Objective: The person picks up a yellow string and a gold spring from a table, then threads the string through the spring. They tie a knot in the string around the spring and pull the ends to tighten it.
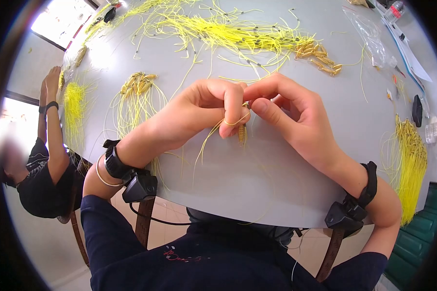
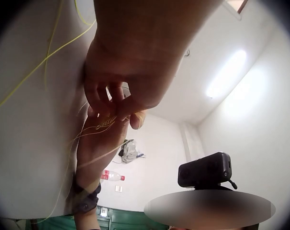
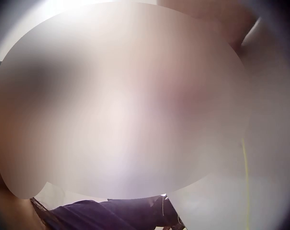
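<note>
My left hand (image 1: 199, 104) curls its fingers and pinches yellow line, with a strand looped over one finger. Below those fingertips hangs a small gold coil spring (image 1: 241, 136), also in the left wrist view beside the fingers. My right hand (image 1: 301, 114) meets the left, thumb and forefinger curled in at a small pale-green end of the line (image 1: 246, 104). Loose ends of the yellow line trail from the left hand toward the table. The fingers hide part of the line; the right wrist view is mostly blurred.
On the grey table (image 1: 209, 189), a large heap of yellow lines (image 1: 218, 31) lies at the back, with gold springs (image 1: 320, 58) at its right end. Other bundles lie left (image 1: 138, 87) and right (image 1: 410, 169). A plastic bag (image 1: 374, 43) lies back right. Another person (image 1: 43, 160) sits left.
</note>
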`<state>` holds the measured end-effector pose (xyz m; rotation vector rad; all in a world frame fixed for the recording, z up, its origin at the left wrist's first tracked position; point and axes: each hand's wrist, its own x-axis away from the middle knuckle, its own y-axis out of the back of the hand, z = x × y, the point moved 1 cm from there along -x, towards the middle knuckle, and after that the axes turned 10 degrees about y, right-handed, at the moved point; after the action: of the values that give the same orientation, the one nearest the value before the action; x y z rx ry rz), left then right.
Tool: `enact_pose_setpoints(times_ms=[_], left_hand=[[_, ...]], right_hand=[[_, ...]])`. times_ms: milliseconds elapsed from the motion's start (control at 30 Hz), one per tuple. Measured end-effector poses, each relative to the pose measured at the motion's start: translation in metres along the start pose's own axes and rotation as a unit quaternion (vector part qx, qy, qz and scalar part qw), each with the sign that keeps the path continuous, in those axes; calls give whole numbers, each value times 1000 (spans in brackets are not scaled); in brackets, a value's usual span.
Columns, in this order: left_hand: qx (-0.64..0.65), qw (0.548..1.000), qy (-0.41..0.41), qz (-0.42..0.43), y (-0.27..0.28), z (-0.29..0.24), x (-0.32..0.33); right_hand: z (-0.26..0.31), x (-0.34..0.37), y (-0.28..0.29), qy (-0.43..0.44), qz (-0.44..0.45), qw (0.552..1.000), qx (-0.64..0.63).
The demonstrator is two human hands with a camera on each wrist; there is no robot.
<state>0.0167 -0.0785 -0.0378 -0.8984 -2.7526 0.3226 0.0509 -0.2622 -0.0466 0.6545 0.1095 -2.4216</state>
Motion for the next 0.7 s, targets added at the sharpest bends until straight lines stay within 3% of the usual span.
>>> enact_pose_setpoints(times_ms=[67,200,267,300,367,500,567,700], left_hand=[[-22,1000,0,-6,-1,-1,0],[-51,998,6,-29,-4,-3,0],[-28,999,-6,-19,1,1,0],[-4,1000,-18,-9,3,3,0],[-18,1000,-5,-16,3,2,1],[-21,998,2,-52,-2,-1,0],[-24,997,1,-78,-10,-7,0],[-76,991,-11,-107,-13,-10,0]], right_hand=[[3,0,4,-43,72,996,19],[3,1,6,-28,89,994,57],[7,2,3,-122,35,983,-132],[6,2,4,-122,35,983,-132],[4,1,8,-152,35,925,-346],[6,0,9,-156,31,933,-323],[8,0,4,-164,15,953,-255],[4,1,2,-147,4,950,-276]])
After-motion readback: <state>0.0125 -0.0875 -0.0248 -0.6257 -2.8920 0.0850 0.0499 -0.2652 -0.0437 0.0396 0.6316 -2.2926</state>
